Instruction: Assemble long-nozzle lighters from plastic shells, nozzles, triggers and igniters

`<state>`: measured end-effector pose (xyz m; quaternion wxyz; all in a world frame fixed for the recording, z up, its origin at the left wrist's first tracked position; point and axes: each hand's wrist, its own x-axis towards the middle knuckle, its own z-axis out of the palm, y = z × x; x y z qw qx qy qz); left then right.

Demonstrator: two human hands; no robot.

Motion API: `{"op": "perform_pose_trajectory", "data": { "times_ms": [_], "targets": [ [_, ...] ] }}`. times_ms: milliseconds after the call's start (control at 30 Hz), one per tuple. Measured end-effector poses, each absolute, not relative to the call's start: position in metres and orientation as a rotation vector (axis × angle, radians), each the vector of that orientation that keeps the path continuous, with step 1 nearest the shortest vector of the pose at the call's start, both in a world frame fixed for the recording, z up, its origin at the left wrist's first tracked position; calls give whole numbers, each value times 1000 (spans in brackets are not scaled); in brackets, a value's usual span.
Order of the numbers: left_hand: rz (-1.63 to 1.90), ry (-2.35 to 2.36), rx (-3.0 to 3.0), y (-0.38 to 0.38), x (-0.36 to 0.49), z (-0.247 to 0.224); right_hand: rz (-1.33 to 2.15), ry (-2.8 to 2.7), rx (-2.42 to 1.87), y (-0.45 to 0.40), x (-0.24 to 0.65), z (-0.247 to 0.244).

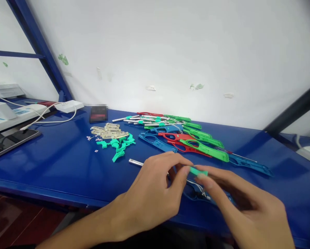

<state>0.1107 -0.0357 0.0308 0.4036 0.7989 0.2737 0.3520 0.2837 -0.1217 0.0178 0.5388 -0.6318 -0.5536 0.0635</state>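
Between my left hand (157, 186) and my right hand (251, 204) is a small teal plastic trigger piece (198, 171), pinched at both ends by thumbs and forefingers. Just below my fingers lies a blue lighter half-shell (192, 191) with white wires in it, partly covered by both hands. A silver metal tube (135, 162) sticks out to the left from behind my left hand. More teal trigger pieces (120, 145) lie in a loose heap to the left, beside a pile of cream-coloured slim parts (109, 131).
Behind my hands spread green (209, 151), red (179, 138) and blue (157, 143) lighter shells, several with metal tubes. A dark box (98, 114) stands near the wall. At left are a phone (12, 143), a white power strip (17, 116) and cables.
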Motion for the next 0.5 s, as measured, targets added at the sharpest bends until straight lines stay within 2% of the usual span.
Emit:
{"op": "perform_pose_trajectory", "data": {
  "times_ms": [200, 500],
  "targets": [
    [858, 635, 2059, -33, 108, 20, 394, -1227, -1459, -118, 291, 22],
    [917, 636, 2080, -35, 116, 11, 281, -1235, -1537, -116, 288, 10]
  ]
}}
